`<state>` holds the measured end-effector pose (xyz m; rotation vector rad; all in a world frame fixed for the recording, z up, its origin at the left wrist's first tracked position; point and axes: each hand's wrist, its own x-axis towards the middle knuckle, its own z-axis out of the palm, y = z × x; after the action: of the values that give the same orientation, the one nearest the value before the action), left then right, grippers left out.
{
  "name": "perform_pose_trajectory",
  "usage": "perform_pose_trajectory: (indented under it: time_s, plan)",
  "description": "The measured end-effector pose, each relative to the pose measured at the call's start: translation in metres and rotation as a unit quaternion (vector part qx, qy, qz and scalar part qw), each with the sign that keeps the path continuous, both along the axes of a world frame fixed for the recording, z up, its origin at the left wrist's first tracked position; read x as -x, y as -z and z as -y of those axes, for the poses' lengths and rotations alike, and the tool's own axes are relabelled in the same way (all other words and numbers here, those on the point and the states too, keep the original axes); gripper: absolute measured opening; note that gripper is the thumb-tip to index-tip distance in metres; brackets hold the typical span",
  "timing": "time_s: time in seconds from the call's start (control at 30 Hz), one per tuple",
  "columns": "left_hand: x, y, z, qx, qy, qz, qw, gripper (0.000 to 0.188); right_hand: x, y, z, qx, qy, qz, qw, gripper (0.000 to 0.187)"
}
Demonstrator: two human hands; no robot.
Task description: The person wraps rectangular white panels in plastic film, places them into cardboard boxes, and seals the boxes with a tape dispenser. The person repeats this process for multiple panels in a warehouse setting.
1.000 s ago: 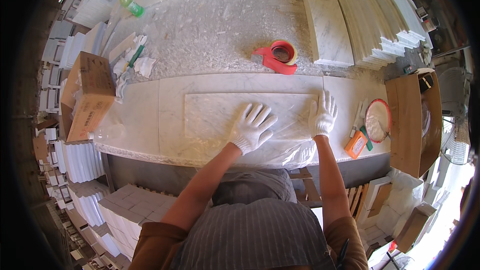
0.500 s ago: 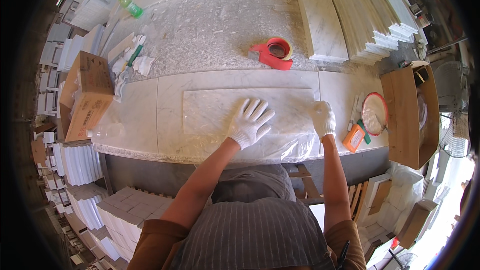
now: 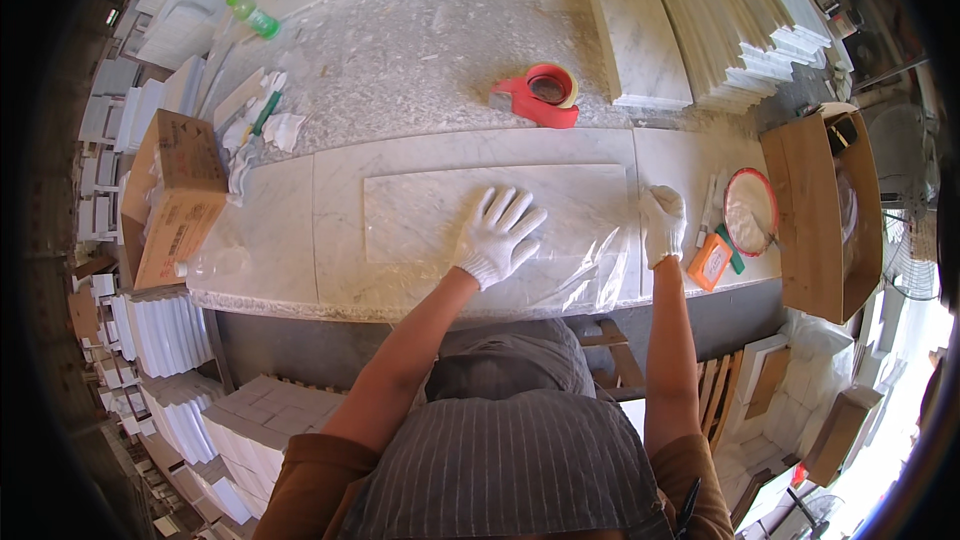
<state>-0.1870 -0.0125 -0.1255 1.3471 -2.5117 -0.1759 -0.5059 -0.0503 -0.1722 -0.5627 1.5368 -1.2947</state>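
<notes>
While the left grip spreads flat on one slab, right grip curled closed, contents unclear, one tape dispenser

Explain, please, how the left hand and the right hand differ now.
The left hand lies flat with its fingers spread, while the right hand has its fingers curled in. The left hand is over the marble slab; the right hand is beyond the slab's right end. Whether the right hand holds anything is unclear. Both wear white gloves.
</notes>
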Motion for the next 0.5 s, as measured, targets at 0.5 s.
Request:
perform_pose_trajectory:
  time_s: [0.5]
  plan:
    - [-0.007, 0.005, -0.002, -0.015, -0.006, -0.006, 1.000, 0.050, -0.081, -0.041, -0.080, 0.065, -0.288, -0.622, 0.725, 0.051]
